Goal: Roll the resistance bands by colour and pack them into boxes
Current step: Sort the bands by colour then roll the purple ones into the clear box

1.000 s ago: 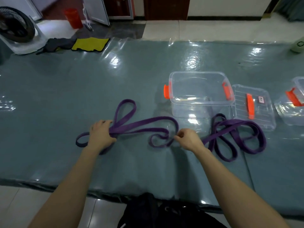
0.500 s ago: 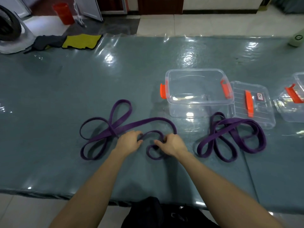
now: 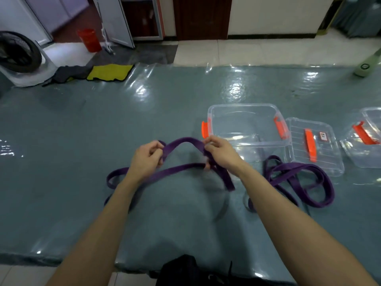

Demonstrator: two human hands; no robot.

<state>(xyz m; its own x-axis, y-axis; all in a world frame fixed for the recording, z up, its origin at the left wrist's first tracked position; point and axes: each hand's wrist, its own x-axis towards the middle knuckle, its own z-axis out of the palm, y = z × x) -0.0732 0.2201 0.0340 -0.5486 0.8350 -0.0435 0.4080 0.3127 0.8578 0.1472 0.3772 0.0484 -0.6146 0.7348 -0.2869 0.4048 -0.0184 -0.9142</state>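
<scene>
Both hands hold one purple resistance band [image 3: 181,168] lifted above the grey-green table cover [image 3: 82,151]. My left hand [image 3: 146,159] pinches it on the left, my right hand [image 3: 221,154] pinches it on the right, and an arch of band spans between them. Its loose loops trail down to the left and under my arms. A second purple band [image 3: 299,180] lies in loose loops to the right, untouched. An open clear box with orange latches [image 3: 245,124] stands just behind my right hand.
The box's clear lid with an orange handle [image 3: 313,145] lies right of the box. Another clear box [image 3: 367,139] sits at the right edge. A pale green bottle [image 3: 365,69] lies far right. Yellow and dark cloths [image 3: 107,72] lie at the far left edge.
Both hands came together on the band at the table, then raised it; it now arches between them off the surface. The camera view shifted slightly.
</scene>
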